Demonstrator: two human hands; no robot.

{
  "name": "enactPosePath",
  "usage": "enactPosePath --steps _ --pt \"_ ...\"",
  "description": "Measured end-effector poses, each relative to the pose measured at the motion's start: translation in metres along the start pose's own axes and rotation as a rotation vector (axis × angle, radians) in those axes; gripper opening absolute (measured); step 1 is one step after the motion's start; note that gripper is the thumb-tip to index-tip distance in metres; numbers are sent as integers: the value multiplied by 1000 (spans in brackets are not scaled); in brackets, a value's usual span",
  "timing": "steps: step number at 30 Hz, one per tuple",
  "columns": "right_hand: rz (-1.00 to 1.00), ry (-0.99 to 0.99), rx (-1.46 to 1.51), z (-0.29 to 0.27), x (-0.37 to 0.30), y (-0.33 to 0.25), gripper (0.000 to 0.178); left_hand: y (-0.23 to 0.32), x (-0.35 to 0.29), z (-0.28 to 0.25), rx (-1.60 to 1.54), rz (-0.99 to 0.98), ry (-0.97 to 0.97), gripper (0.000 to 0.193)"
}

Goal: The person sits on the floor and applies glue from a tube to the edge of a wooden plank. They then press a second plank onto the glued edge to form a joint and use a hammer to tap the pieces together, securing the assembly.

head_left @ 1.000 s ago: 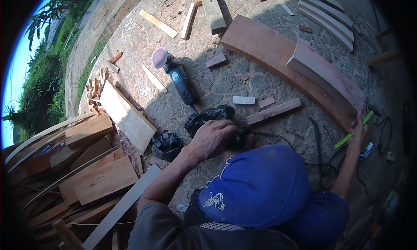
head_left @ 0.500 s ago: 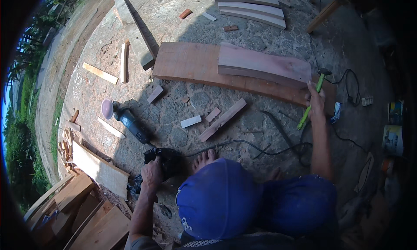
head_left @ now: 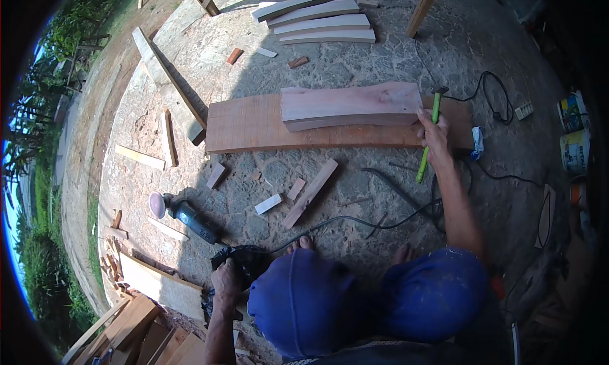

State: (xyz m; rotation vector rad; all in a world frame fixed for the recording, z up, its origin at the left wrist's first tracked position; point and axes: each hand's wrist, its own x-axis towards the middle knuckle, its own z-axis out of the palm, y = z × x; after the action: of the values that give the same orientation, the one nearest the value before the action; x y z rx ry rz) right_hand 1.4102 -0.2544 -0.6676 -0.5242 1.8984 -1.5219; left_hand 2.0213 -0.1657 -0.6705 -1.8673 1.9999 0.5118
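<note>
My right hand (head_left: 434, 135) is closed round the green handle of a hammer (head_left: 422, 165), whose dark head points away from me. Its fingers are at the right end of a pinkish board (head_left: 349, 105) with curved edges. That board lies on a longer brown plank (head_left: 244, 127) on the ground. On the left, my left hand (head_left: 226, 280) is closed on a crumpled black plastic bag (head_left: 252, 263), near my feet. What the bag holds is hidden.
An angle grinder (head_left: 193, 222) with a round pink disc lies left of centre, its cord running right. Small wood offcuts (head_left: 311, 193) are scattered around. Curved boards (head_left: 323, 25) lie at the back; stacked planks (head_left: 127, 327) fill the lower left. Buckets (head_left: 574, 152) stand far right.
The view has shifted, so the boards now appear farther left. The hammer is tilted more upright in my right hand, still beside the pinkish board's end. My left hand keeps hold of the bag.
</note>
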Motion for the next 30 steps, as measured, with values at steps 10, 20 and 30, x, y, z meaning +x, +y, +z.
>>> enactPosePath --steps 10,20,30 --pt "-22 3 -29 -4 5 5 46 53 18 -80 -877 58 119 9" --pt "-25 -17 -23 -9 5 8 45 207 163 -160 -1302 577 275 16" --pt "-33 -17 -59 -7 4 3 46 273 229 -142 -1250 851 308 15"
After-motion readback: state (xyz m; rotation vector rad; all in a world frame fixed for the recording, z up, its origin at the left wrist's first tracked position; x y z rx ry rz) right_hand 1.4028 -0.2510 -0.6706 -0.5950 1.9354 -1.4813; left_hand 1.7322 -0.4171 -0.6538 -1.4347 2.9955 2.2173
